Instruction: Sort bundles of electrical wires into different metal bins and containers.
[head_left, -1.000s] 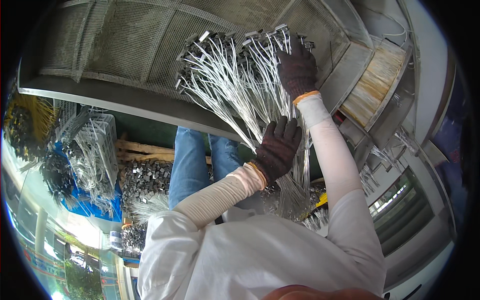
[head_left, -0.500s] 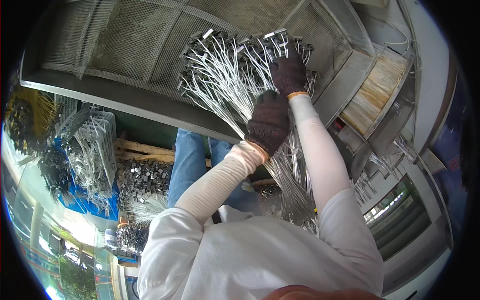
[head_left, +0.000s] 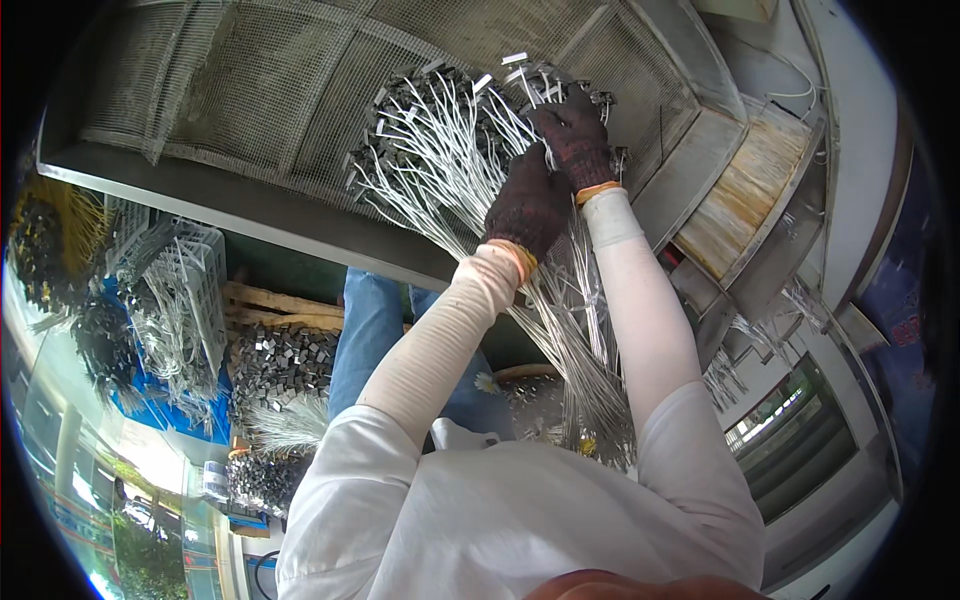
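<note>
A big bundle of white wires with small dark and silvery metal blocks on its far ends lies over the front edge of a mesh-bottomed metal tray. Its tails hang down between my forearms. My left hand, in a dark knit glove, is closed around the bundle near the tray's edge. Farther up and to the right, my right hand, gloved the same way, has its fingers curled onto wires just below the blocks. Both sets of fingertips are partly hidden.
On the left, a white plastic basket holds more wires beside a blue sheet. Loose metal blocks are heaped below the tray near my legs. A rust-stained metal chute adjoins the tray's right end.
My left hand has shifted slightly up and left along the bundle. The right hand's fingers have turned leftward among the wires, and some block ends have shifted.
</note>
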